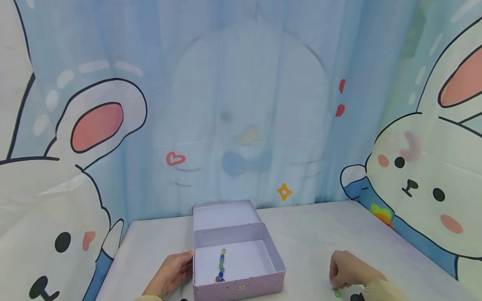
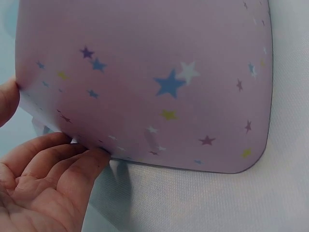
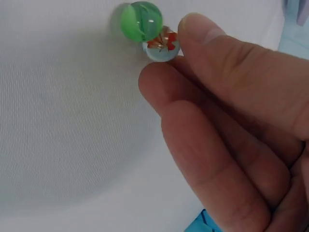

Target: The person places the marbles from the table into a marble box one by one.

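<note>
My left hand (image 1: 174,271) grips the left side of an open lilac box (image 1: 241,286). In the left wrist view, the thumb (image 2: 8,101) is at one edge of the star-patterned wall and the bent fingers (image 2: 53,159) are at its lower edge. Inside the box, several blue, green and amber marbles (image 1: 221,264) form a line near the left wall. To the right of the box, my right hand (image 1: 348,269) pinches a clear marble with orange-red swirls (image 3: 161,48) between thumb and fingertips. Against it sits a green marble (image 3: 141,21) on the white cloth.
The box's hinged lid (image 1: 226,215) lies back behind it. A white cloth (image 1: 308,234) covers the table, and a blue curtain (image 1: 248,83) with cartoon rabbits hangs behind and along both sides.
</note>
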The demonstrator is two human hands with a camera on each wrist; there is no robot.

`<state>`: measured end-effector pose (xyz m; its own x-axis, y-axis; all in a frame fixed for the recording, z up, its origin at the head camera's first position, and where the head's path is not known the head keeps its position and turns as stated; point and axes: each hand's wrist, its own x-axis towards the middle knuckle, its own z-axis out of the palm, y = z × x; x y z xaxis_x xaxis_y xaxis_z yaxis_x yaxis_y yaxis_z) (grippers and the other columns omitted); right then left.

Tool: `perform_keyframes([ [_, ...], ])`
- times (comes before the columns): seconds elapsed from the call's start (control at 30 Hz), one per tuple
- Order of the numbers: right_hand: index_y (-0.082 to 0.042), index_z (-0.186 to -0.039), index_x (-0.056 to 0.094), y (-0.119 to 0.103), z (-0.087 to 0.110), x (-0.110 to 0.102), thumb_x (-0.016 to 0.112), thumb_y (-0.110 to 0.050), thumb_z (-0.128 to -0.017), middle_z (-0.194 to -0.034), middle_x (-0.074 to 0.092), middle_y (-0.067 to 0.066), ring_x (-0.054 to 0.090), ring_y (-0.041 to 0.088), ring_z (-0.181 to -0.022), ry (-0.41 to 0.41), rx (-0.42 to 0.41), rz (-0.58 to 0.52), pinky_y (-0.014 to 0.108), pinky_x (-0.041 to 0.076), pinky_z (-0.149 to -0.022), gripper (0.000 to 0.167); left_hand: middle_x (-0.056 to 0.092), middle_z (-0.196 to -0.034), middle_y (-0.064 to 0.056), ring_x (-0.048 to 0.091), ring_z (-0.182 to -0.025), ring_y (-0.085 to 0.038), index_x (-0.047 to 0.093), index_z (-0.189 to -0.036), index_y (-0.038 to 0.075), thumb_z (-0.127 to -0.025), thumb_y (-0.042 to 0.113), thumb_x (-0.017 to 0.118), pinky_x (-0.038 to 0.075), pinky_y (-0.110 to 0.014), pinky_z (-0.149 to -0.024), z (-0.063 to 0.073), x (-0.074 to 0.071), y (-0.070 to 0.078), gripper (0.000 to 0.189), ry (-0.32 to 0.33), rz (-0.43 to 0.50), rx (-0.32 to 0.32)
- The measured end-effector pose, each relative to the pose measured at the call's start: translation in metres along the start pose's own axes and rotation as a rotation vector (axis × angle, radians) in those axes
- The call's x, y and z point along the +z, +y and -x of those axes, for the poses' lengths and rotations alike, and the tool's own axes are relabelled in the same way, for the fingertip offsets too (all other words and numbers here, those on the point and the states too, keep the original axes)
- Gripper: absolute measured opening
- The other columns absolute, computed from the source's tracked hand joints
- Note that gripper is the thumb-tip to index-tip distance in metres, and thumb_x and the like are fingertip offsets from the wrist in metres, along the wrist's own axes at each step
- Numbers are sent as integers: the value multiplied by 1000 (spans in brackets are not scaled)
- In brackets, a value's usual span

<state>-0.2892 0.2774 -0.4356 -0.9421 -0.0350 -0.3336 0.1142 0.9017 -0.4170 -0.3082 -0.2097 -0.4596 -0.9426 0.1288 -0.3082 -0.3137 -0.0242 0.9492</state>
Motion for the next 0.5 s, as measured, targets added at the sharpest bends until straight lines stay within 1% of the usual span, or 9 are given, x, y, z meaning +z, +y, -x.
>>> perform_keyframes([
  [0.13, -8, -82, 64, -1, -1, 2, 85, -6, -79, -75, 63, 4, 57, 18, -69, 1, -13, 32, 29, 53, -63, 21, 45, -150, -36, 42, -143, -49, 38, -142, -23, -106, 25, 55, 42, -54, -117, 0, 0, 0, 63, 3, 2, 0],
  [0.27, -8, -82, 64, -3, -2, 1, 85, -6, -79, -75, 63, 4, 57, 18, -69, 0, -14, 39, 29, 53, -63, 21, 47, -149, -35, 45, -142, -48, 39, -142, -23, -106, 25, 56, 44, -53, -116, 0, 0, 2, 62, 9, 5, -5],
  [0.37, -8, -83, 65, -7, -3, -8, 84, -6, -80, -75, 65, 3, 58, 17, -68, 11, -19, 48, 29, 55, -63, 20, 50, -147, -35, 48, -140, -47, 40, -142, -22, -106, 25, 56, 46, -52, -115, 0, 0, 2, 62, 20, 8, -10],
  [0.5, -8, -83, 66, -14, 0, -29, 83, -6, -80, -73, 66, 3, 59, 17, -67, 50, -36, 79, 30, 56, -63, 18, 52, -145, -34, 51, -138, -45, 40, -141, -22, -106, 24, 56, 47, -51, -114, -1, -1, 2, 60, 27, 9, -11],
])
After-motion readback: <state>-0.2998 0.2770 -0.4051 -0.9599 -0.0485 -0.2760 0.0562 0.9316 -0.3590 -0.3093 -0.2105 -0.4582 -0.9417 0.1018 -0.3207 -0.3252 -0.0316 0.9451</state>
